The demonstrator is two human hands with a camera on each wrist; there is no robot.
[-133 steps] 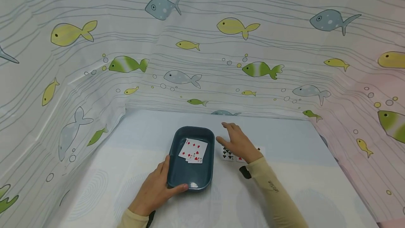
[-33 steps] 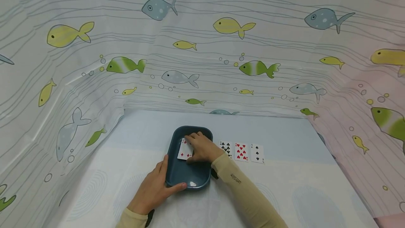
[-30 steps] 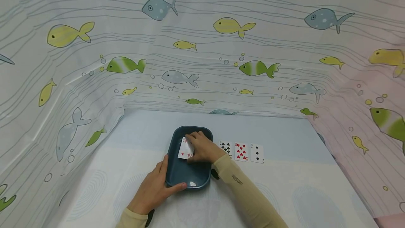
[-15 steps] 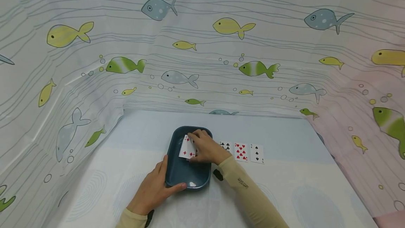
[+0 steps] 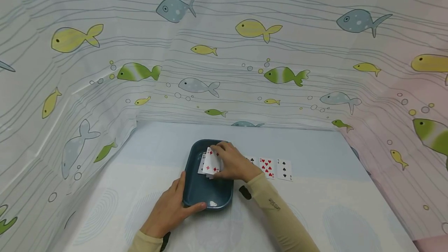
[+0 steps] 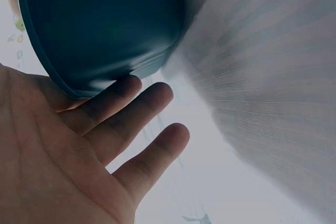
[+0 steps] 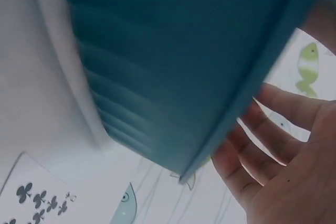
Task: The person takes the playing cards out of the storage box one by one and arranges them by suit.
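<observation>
A deep blue tray [image 5: 210, 195] stands on the table, seen from above in the head view. My left hand [image 5: 171, 207] rests against its left side, thumb on the near rim; the left wrist view shows the fingers extended and spread by the outer wall. Over the tray, my right hand [image 5: 232, 162] pinches a playing card [image 5: 210, 162] with red diamonds, tilted up. Another card [image 5: 201, 168] shows beneath it at the left, largely covered. From the right wrist camera, the tray wall [image 7: 173, 66] hides the held card, and the right fingers [image 7: 262, 129] show beyond the rim.
Right of the tray, three face-up playing cards lie in a row: a clubs card [image 5: 252, 160] partly behind the right hand, a hearts card [image 5: 266, 167] and a three of spades [image 5: 284, 169]. A fish-print curtain [image 5: 224, 61] surrounds the white-blue table [image 5: 315, 197].
The right hand came from beside the tray into it and took hold of the diamonds card. That card has since shifted right and tilted, uncovering another beneath. The left hand stays on the tray.
</observation>
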